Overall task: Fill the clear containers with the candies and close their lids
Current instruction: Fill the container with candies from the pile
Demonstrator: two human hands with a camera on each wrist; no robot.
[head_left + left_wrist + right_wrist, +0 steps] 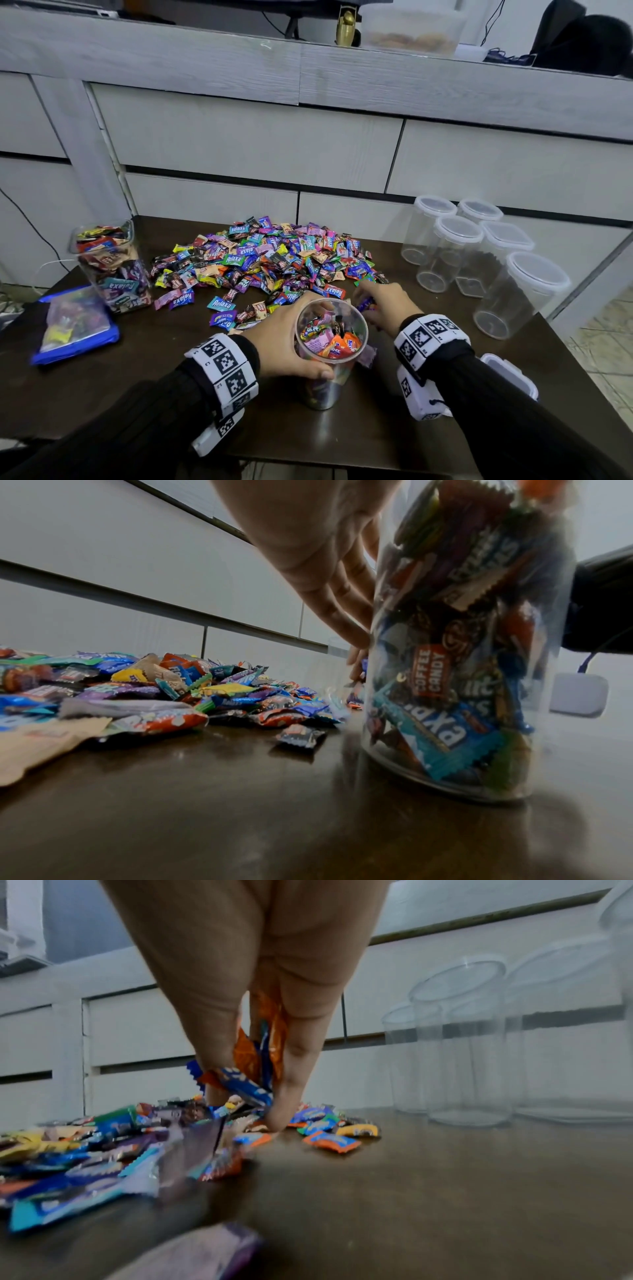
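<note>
Left hand wraps open container; right hand pinches candies beside it. Container near full: overfilling may spill, block lid.

From my remote feed I can read "Relaxa" on several wrappers in the candy pile just past both hands, and "COFFEE CANDY" on an orange wrapper inside the clear container my left hand grips.
</note>
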